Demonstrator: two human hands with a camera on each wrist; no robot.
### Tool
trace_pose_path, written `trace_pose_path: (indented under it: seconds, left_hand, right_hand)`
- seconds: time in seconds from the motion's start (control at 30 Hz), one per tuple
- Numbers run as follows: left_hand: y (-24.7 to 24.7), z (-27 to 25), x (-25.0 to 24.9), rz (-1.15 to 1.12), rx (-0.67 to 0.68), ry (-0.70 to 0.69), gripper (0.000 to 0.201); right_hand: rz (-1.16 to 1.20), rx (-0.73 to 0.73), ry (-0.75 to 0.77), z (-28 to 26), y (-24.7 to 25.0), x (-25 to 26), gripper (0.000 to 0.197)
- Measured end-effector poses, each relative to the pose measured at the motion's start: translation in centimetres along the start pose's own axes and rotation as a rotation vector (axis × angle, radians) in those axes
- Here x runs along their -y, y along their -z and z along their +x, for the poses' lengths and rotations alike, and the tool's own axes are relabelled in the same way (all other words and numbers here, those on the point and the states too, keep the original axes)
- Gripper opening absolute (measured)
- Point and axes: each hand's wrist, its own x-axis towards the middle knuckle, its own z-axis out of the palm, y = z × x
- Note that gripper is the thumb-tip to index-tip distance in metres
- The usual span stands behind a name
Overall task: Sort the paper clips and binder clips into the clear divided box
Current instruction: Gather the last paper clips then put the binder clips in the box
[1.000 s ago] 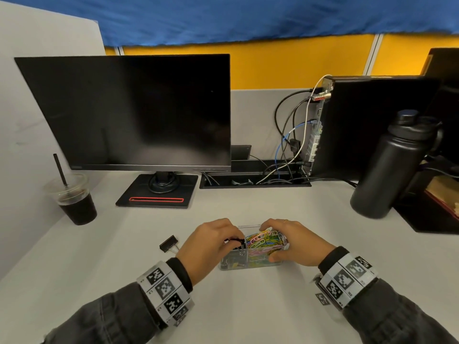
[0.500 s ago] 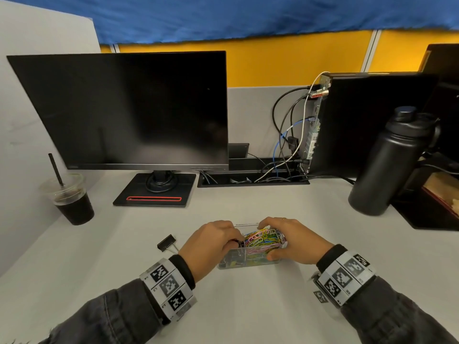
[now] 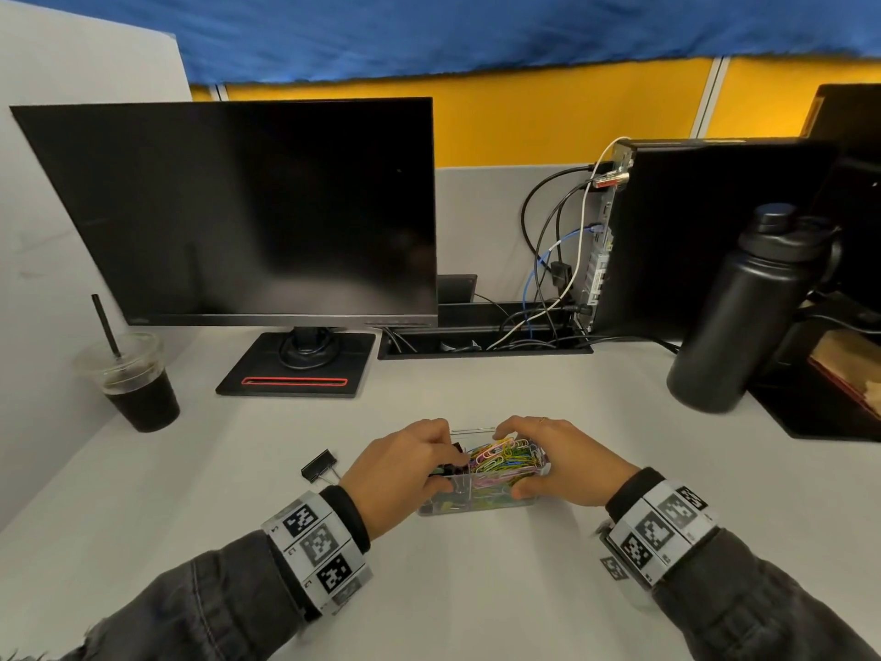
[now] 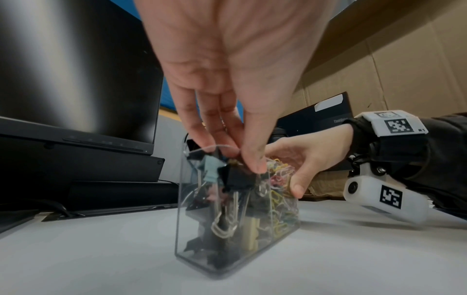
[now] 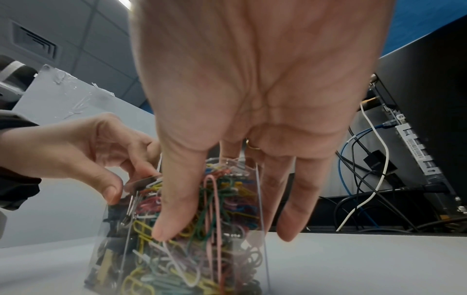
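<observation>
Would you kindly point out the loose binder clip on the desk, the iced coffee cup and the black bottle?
binder clip [image 3: 318,465], head view, on its black body.
coffee cup [image 3: 141,399], head view, on the dark drink.
bottle [image 3: 743,307], head view, on its side wall.

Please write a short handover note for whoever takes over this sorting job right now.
Left hand: fingertips pinch a black binder clip at the top of the clear divided box's left compartment.
Right hand: its grip steadies the box's right end, thumb on the near wall, fingers over the far side.
Done: the coloured paper clips are heaped in the right compartment; several binder clips fill the left one.
Left: release the pinched clip into the left compartment, then fetch the last binder clip on the desk, left of the box.
</observation>
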Motion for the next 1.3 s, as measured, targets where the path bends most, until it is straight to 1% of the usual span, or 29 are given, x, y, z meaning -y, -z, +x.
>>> trace_pose_path:
  seconds: [0.1,0.2,0.43,0.47,0.53,0.57,0.6,0.73,0.8,0.87,0.97,1.03,1.13,1.23,1.3]
  left_hand:
    - [0.0,-0.1,-0.1,-0.014,-0.042,0.020,0.028]
    - [-0.1,-0.1,-0.3,-0.007,-0.054,0.036,0.023]
    - [0.4,-0.6,0.8,-0.152,-0.058,0.062,0.029]
    - [0.6,-0.8,1.1,-0.190,-0.083,0.067,0.028]
    - [0.9,-1.4,2.1,-0.258,-0.177,0.082,0.026]
    - [1.0,-1.6,2.5,-0.250,-0.207,0.083,0.027]
    - [1.1,-1.8,2.9,-0.208,-0.207,0.075,0.030]
    - [0.6,-1.7,3.1,-0.014,-0.102,-0.022,0.045]
    - [0.2,-1.3,2.7,0.034,-0.041,-0.022,0.051]
    - [0.0,-0.8,2.3,0.059,0.007,-0.020,0.050]
    - [0.1,-0.3,2.2,0.037,0.003,-0.037,0.042]
    - [0.1,-0.2,2.3,0.022,-0.001,-0.027,0.041]
    - [0.0,-0.1,2.4,-0.024,0.054,0.013,0.047]
    - [-0.3,0.2,2.4,-0.125,0.159,0.044,0.058]
    - [-0.3,0.2,2.3,-0.144,0.152,0.036,0.060]
  right_hand:
    - [-0.005,0.000,0.001,0.0,0.0,0.0,0.059]
    - [-0.011,-0.001,-0.004,0.0,0.0,0.1,0.059]
    - [-0.008,-0.001,-0.001,-0.1,0.1,0.1,0.059]
    - [-0.006,-0.002,0.001,-0.1,0.1,0.1,0.059]
    - [-0.002,-0.002,0.007,-0.1,0.0,0.1,0.059]
    - [-0.002,-0.003,0.011,-0.1,0.0,0.1,0.058]
    - [-0.004,-0.002,0.012,-0.1,0.1,0.1,0.058]
    - [-0.002,0.005,0.013,-0.1,0.2,0.2,0.058]
    - [0.005,0.007,0.011,-0.1,0.2,0.2,0.058]
    - [0.010,0.005,0.007,-0.1,0.1,0.1,0.058]
    - [0.014,0.004,0.003,-0.1,0.1,0.0,0.058]
    - [0.012,0.005,0.002,-0.1,0.0,-0.1,0.059]
    - [0.017,0.005,0.003,-0.1,0.0,-0.1,0.059]
    - [0.013,0.006,0.007,-0.1,0.1,-0.1,0.059]
    - [0.016,0.006,0.001,-0.1,0.2,-0.1,0.059]
